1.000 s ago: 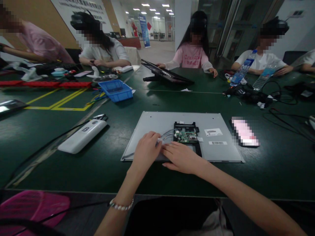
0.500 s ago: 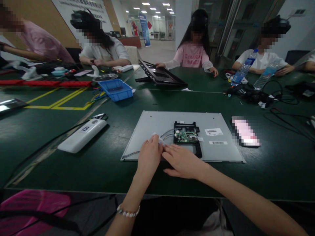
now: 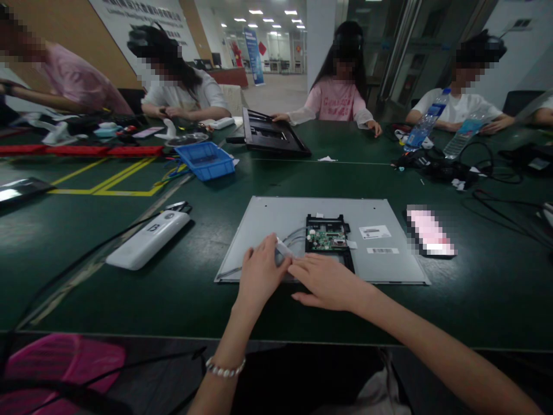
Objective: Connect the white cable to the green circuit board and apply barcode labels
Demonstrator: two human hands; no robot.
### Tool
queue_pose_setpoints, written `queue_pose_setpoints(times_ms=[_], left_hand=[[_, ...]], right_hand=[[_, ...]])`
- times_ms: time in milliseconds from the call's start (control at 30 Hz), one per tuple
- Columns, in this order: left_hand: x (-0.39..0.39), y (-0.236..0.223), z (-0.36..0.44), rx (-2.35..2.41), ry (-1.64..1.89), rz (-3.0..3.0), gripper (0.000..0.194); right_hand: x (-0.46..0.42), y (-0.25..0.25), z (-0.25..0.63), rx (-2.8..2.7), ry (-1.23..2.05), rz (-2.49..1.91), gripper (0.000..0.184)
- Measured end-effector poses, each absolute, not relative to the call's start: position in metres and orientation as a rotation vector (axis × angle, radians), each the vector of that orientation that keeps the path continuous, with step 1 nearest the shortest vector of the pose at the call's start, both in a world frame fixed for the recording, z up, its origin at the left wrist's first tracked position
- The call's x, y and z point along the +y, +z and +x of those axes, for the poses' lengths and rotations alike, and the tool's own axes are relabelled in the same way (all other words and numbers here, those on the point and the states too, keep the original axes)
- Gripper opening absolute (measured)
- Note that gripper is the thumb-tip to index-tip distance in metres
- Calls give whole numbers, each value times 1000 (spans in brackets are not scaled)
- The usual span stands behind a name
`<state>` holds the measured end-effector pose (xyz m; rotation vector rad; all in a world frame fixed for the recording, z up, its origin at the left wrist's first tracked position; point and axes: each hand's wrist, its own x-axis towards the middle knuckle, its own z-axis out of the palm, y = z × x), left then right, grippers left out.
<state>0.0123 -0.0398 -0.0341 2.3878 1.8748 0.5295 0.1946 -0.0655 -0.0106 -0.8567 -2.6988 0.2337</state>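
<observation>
A grey metal display panel (image 3: 276, 216) lies flat before me, with a black plastic bracket (image 3: 325, 219) and a green circuit board (image 3: 325, 239) on its back. Thin grey cables (image 3: 296, 231) run left from the board and pass under my hands. My left hand (image 3: 260, 268) is closed, thumb and fingers pinching a small white strip (image 3: 284, 248) that looks like tape. Beside it, my right hand (image 3: 326, 279) rests on the panel's near edge, fingers stretched out, their tips touching the strip's lower end. The cables' middle stretch is hidden by my left hand.
A white power bank (image 3: 149, 239) with a cable lies to the left, a phone (image 3: 431, 231) to the right. Farther back are a blue basket (image 3: 205, 161), a black monitor housing (image 3: 274, 135) held by a co-worker, and two water bottles (image 3: 425, 124). A pink basket (image 3: 64, 369) stands below the table edge.
My left hand has turned slightly and shifted right, showing more of the white strip. My right hand has barely moved. Across the table, the co-worker has tilted the monitor housing and moved it left.
</observation>
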Motion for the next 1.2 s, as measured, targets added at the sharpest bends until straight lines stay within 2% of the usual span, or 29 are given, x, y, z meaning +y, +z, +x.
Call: queue_pose_setpoints(times_ms=[133, 233, 367, 533, 700, 1200], left_hand=[[-42, -36, 12, 1860, 599, 2369, 49], [-43, -36, 11, 1853, 621, 2370, 46], [-44, -35, 10, 1859, 662, 2389, 39], [-44, -33, 11, 1805, 798, 2429, 41], [-44, -33, 12, 1734, 860, 2500, 38], [-44, -30, 12, 1683, 714, 2564, 20]], right_hand=[[-56, 8, 227, -2556, 263, -1041, 31], [-42, 11, 262, -2414, 251, -1225, 26], [-26, -6, 301, -2234, 336, -1387, 20], [-22, -33, 319, -2092, 516, -1399, 16], [-28, -37, 319, -2136, 605, -1339, 19], [-28, -41, 317, -2179, 534, -1352, 23]])
